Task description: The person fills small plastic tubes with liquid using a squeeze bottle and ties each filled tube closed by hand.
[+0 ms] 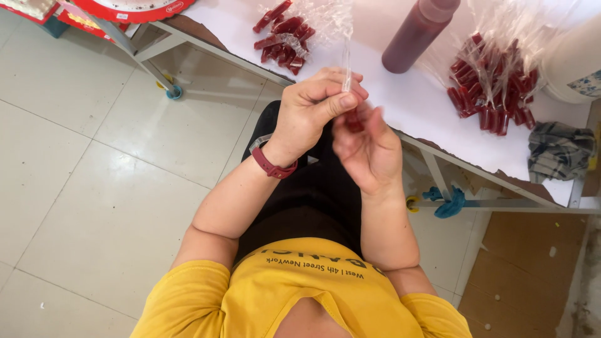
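A white bench (407, 94) carries two heaps of red-filled clear sachets, one at its near edge (282, 37) and a larger one farther right (494, 87), with a dark red squeeze bottle (416, 34) between them. A checked cloth (559, 150) lies at the bench's end, above brown cardboard (526, 263) on the tiled floor (94, 188).

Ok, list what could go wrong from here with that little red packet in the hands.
1. The left hand and right hand pinch a thin clear sachet of red filling over the lap; if it slips or bursts, the black trousers could stain.
2. The squeeze bottle stands close to the table edge; an elbow could tip it.
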